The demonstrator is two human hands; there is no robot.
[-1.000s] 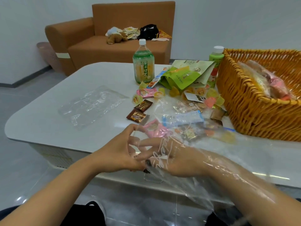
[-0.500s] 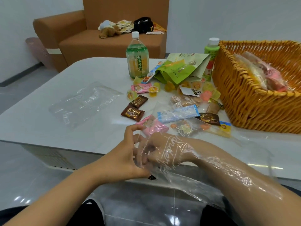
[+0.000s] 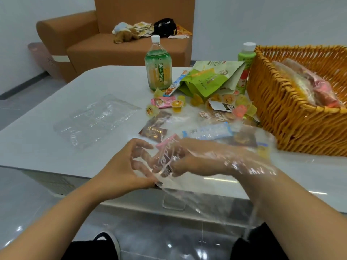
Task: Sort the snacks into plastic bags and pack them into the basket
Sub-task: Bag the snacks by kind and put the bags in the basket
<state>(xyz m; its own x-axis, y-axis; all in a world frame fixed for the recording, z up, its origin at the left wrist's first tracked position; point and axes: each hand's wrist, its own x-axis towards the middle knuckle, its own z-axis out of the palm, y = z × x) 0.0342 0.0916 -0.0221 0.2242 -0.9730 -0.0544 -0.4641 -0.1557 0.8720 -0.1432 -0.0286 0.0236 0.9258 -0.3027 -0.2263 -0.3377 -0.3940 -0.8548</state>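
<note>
Step in hand: opening a plastic bag (image 3: pixel 187 186) at the worktop (image 3: pixel 47 139) edge. Left hand (image 3: pixel 120 171) pinches its mouth; right hand (image 3: pixel 199 162) is inside, fingers prob. curled on the film. Next: load snacks (image 3: pixel 208 132), then basket (image 3: pixel 293 117).

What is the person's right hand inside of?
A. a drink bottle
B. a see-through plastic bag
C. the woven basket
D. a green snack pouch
B. The right hand and forearm are covered by the clear plastic bag, whose printed lettering lies across the fingers, while the left hand pinches the bag's edge in front of the table.
</note>
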